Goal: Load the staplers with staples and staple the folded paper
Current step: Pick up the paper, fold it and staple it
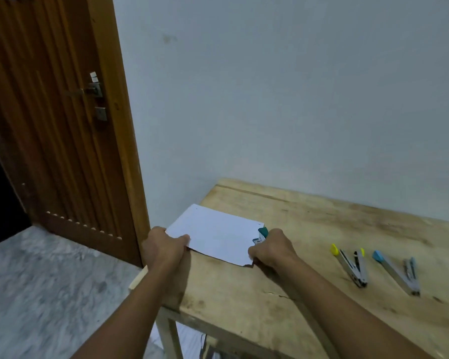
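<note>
Here we pinch paper [213,233] w/ left hand [163,248] at tabletop [309,224] corner; right hand [274,251] clenches its grip on teal stapler [262,235] at paper's right edge. Further right, yellow stapler [351,266] & blue stapler [398,274] lie splayed open.

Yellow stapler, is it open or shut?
Open. The yellow stapler lies on the table with its two arms spread apart in a V, joined only at the near end.

Left hand [163,248] and right hand [272,251] were bare, as were both forearms, slender and uncovered along their whole visible length from wrist to the view's lower edge.
</note>
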Demonstrator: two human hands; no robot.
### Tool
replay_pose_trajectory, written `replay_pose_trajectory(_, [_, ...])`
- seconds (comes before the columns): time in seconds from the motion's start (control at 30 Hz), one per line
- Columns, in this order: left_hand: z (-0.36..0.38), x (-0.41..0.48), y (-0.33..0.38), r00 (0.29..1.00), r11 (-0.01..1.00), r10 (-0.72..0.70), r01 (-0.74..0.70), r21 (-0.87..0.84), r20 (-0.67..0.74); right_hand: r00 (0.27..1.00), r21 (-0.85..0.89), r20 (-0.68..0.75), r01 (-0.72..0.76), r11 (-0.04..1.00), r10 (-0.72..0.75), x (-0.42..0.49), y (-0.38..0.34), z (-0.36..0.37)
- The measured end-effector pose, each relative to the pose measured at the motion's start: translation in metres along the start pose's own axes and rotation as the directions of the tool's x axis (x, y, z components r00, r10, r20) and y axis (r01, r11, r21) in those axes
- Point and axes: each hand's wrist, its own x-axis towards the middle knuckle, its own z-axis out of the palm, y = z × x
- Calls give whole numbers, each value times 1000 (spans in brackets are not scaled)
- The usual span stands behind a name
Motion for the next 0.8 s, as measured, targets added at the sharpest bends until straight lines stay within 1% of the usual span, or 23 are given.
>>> replay_pose_trajectory(0.07, [3, 1, 0, 999, 996, 49, -49, 70, 5, 1000, 18, 19, -16, 1000, 16, 6, 1, 1])
replay_pose_trajectory(0.17, [7, 0, 4, 997, 987, 72, -68, 145, -18, 999, 41, 41, -30, 999, 28, 9, 3, -1])
replay_pose_trajectory(0.23, [9, 1, 3, 997, 987, 68, -62, 148, -36, 999, 20, 49, -26, 999, 25, 10, 5, -4])
replay_pose_trajectory(0.33, [10, 0, 0, 997, 990, 75, -71, 122, -23, 998, 18, 58, -16, 1000, 15, 8, 7, -4])
replay_pose_trajectory(0.4, [7, -2, 0, 997, 995, 64, -62, 73, -30, 996, 106, 89, -11, 994, 1, 2, 7, -5])
replay_pose_trajectory(0.5, [1, -12, 4, 990, 998, 65, -64, 11, -123, 986, 314, 161, -82, 946, 32, -10, 5, -17])
replay_pose_trajectory(0.57, [-2, -21, 7, 970, 989, 140, -146, -13, -201, 980, 423, 191, -131, 897, 54, -16, 7, -29])
replay_pose_trajectory(0.63, [-1, -33, 13, 938, 961, 257, -274, -46, -231, 985, 515, 162, -141, 845, 65, -17, 12, -40])
replay_pose_trajectory(0.7, [7, -49, 20, 910, 915, 376, -395, -86, -177, 992, 570, 101, -116, 813, 70, -17, 17, -49])
replay_pose_trajectory(0.73, [12, -59, 24, 901, 897, 419, -430, -104, -112, 995, 575, 71, -103, 811, 76, -17, 20, -54])
replay_pose_trajectory(0.8, [27, -81, 33, 880, 878, 470, -461, -127, 60, 996, 589, 29, -84, 804, 83, -19, 21, -63])
